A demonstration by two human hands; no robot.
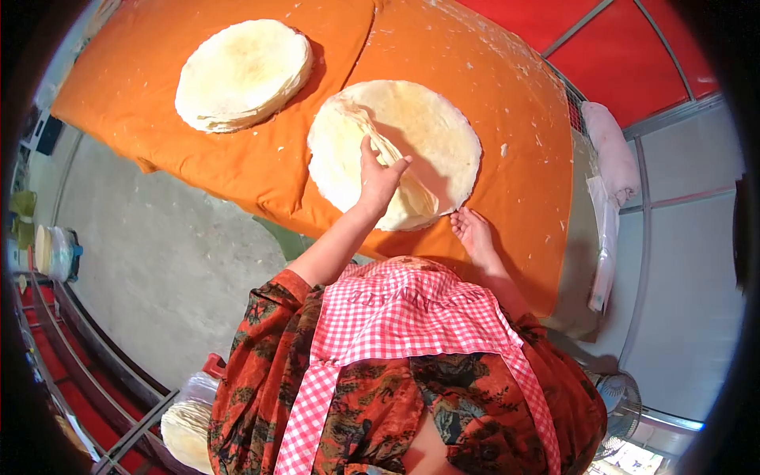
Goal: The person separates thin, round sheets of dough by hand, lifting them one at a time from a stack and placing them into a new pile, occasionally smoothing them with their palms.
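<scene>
The work in hand looked like separating the top sheet [348,154] from the nearer stack of flatbreads [434,127], which lay on the orange-covered table [518,198] close to its near edge. That sheet was already partly lifted and folded along the stack's left side. The left hand [378,178] rested on the fold with its fingers [398,165] stretched out and the thumb held apart, pressing rather than pinching. The right hand [473,232] sat at the near rim of the stack, fingertips touching the edge. Whether they were clamped on a layer could not be told.

By my judgement, the next move called for a light, even pull, since so thin a sheet could tear or drag the one beneath. A second stack [244,73] lay well apart, toward the table's far left corner.
</scene>
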